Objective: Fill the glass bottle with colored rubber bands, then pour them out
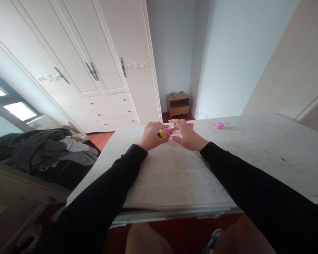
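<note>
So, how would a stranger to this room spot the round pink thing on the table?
Start with the big whitish table, and follow its far edge to the right of the right hand. There sits a small, rounded pink object with a thin loop-like strand trailing rightward. Unlike the multicoloured item in the left hand, it is pink and lies on its own, untouched.

White wardrobe [106, 60], wooden nightstand [178, 111].
</note>
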A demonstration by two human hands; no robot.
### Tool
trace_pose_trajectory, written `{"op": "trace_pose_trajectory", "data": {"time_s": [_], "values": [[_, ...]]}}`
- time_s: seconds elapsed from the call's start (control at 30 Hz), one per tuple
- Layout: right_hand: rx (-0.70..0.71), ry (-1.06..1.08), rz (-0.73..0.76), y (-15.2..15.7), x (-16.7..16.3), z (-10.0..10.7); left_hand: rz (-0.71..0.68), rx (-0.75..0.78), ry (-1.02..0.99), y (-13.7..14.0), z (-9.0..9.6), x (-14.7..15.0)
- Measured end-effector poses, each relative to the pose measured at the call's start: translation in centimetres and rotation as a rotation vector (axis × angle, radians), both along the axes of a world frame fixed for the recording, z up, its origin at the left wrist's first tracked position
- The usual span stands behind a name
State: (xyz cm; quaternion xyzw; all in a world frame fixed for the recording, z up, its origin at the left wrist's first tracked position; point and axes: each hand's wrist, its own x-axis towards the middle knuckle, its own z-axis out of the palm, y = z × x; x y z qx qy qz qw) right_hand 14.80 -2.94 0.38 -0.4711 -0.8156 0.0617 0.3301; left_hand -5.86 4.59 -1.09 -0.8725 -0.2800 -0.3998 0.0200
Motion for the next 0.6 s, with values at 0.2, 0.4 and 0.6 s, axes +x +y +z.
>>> {"op": "trace_pose_trajectory", "data": {"time_s": [0.2,0.4,0.6], "values": [[-0.001,-0.081,0.037,0.21,-0.36,-0.06,0.025,-0.008,-0.009,-0.11,-0.14,0.09],[0.130,0.038,-0.019,0.17,-0.25,0.16,-0.008,-0.018,-0.110,0.05,-0.27,0.16],[0.305,0.176,-0.088,0.03,-0.11,0.41,-0.014,-0.009,-0.169,-0.04,-0.18,0.17]]}}
